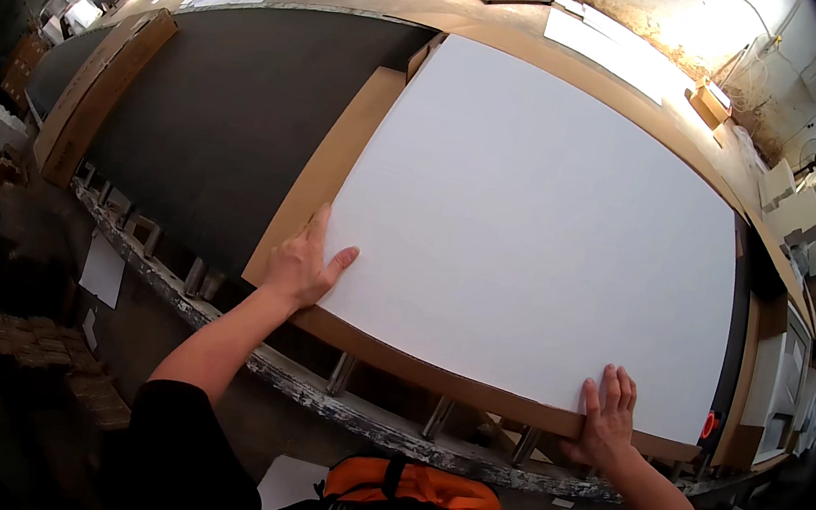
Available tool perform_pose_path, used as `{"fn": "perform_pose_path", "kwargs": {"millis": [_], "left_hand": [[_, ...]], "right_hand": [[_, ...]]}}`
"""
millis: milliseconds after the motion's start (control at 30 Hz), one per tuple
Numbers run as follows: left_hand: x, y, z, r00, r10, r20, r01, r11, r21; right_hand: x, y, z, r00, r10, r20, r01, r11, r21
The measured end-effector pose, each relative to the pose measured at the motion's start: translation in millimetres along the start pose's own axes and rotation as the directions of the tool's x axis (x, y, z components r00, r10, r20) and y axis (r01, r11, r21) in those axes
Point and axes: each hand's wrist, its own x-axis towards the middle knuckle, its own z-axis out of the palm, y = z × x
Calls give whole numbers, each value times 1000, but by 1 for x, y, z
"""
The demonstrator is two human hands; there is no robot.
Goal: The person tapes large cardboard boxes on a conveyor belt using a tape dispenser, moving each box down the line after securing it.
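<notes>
A large flat white sheet point(542, 230) lies in a shallow brown cardboard carton point(435, 371) in front of me. My left hand point(301, 265) rests at the near left corner, its fingers stretched along the sheet's left edge and its thumb spread onto the white surface. At the near edge, towards the right, my right hand point(608, 416) lies with its fingers extended on the sheet and its palm over the carton's rim. The underside of that hand is hidden. A cardboard flap point(321, 180) sticks out on the carton's left side.
The carton sits on a conveyor with a dark surface point(234, 104) and metal rollers point(438, 418). A long brown cardboard box point(104, 94) stands on it at the left. A red-orange ring-shaped thing point(709, 425) is by the right corner. Another carton point(765, 386) stands farther right.
</notes>
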Motion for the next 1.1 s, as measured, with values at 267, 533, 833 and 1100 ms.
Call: {"fn": "perform_pose_path", "kwargs": {"millis": [267,533,833,1100], "left_hand": [[-47,32,37,699,441,-563,-462,879,116],[-71,239,137,815,552,176,-580,785,218],[-89,214,106,875,420,240,-477,830,289],[-93,218,107,856,471,213,-515,805,294]], "right_hand": [[11,-2,-5,952,121,282,-139,989,44],[-2,-1,3,998,60,19,-62,983,174],[49,280,-39,586,762,-273,-162,441,882],[60,585,91,67,947,315,-98,-308,946]]}}
